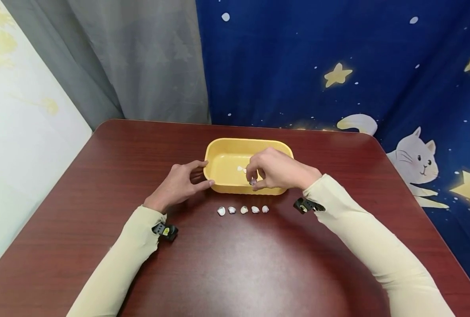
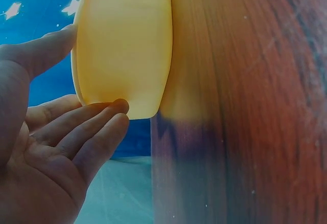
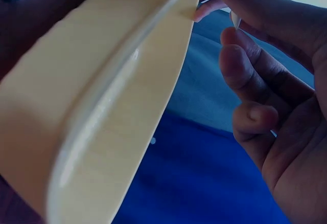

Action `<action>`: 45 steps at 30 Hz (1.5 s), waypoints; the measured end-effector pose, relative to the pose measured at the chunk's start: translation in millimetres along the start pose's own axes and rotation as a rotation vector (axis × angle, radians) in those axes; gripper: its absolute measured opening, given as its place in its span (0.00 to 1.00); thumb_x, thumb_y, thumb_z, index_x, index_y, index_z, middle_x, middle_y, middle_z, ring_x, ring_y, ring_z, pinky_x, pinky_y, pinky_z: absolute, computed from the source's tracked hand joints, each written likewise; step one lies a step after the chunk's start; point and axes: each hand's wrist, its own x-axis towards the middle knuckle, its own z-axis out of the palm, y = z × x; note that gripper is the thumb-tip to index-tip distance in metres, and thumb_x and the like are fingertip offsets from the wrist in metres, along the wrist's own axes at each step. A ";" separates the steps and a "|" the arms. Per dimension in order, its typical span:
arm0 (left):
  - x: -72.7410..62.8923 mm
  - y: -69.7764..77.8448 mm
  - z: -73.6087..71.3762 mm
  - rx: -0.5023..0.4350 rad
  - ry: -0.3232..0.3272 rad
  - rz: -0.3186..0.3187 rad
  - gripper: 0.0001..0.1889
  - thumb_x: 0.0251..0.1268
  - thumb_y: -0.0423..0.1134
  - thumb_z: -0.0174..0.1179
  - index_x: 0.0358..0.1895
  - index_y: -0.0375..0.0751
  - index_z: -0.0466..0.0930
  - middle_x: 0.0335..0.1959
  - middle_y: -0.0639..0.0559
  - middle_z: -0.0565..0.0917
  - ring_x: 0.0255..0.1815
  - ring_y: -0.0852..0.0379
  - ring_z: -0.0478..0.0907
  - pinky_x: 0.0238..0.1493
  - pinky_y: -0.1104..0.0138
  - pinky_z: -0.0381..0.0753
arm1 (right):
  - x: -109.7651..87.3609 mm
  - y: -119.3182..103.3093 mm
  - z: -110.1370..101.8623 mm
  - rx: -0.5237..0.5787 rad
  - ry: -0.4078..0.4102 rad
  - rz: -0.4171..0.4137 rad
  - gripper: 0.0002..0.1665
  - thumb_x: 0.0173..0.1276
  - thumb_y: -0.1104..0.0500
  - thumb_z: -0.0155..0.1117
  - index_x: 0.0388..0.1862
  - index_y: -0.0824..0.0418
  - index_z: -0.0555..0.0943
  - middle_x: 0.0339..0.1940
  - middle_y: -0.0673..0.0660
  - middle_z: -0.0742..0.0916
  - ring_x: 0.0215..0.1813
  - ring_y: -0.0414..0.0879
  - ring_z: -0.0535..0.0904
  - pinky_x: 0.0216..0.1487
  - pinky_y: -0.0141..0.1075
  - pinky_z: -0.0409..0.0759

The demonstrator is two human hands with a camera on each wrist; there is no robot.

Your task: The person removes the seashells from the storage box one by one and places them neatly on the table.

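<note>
Firstly, one small shell-like piece, pale, pinched between thumb and fingertips of the right hand, above the near part of the yellow bin. Inside that bin: a few small white pieces on the floor, partly hidden by the hand. Left hand: thumb and fingers spread, touching the bin's left end, apparently to steady it; well apart from the right hand.

Step in hand, as judged: transfer of a single piece between bin and row; direction cannot be told. Next move, either way, calls for a firm pinch: a lift over the near rim if bound for the row, or a lowering and release if bound for the bin.

Before the near wall: row of five shells, evenly spaced, apart from one another. Between wall and row, a narrow strip; little room for a knuckle to pass low. Right of the row, and nearer the wearer, ample room on the dark red counter. Behind the far edge: blue curtain, starred.
</note>
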 end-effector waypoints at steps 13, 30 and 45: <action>-2.3 -0.8 -0.4 0.008 0.005 -0.009 0.35 0.64 0.51 0.69 0.69 0.36 0.72 0.67 0.40 0.79 0.64 0.51 0.81 0.62 0.56 0.82 | -20.6 -5.9 26.1 -0.018 -0.005 0.028 0.09 0.51 0.58 0.81 0.27 0.50 0.87 0.25 0.43 0.85 0.26 0.34 0.77 0.33 0.28 0.76; 0.3 -1.6 0.6 0.061 0.014 -0.017 0.37 0.63 0.57 0.68 0.70 0.39 0.72 0.67 0.43 0.80 0.66 0.50 0.80 0.64 0.53 0.81 | 2.6 -34.8 71.8 -0.104 -0.137 -0.072 0.08 0.55 0.53 0.79 0.31 0.47 0.86 0.29 0.44 0.84 0.34 0.35 0.78 0.35 0.30 0.78; 0.9 -2.8 2.2 0.051 0.025 0.000 0.36 0.63 0.56 0.68 0.69 0.39 0.72 0.66 0.42 0.80 0.67 0.48 0.79 0.64 0.52 0.80 | 38.8 -47.8 86.5 -0.023 -0.266 -0.100 0.09 0.53 0.60 0.79 0.27 0.47 0.86 0.29 0.42 0.86 0.34 0.34 0.78 0.34 0.24 0.75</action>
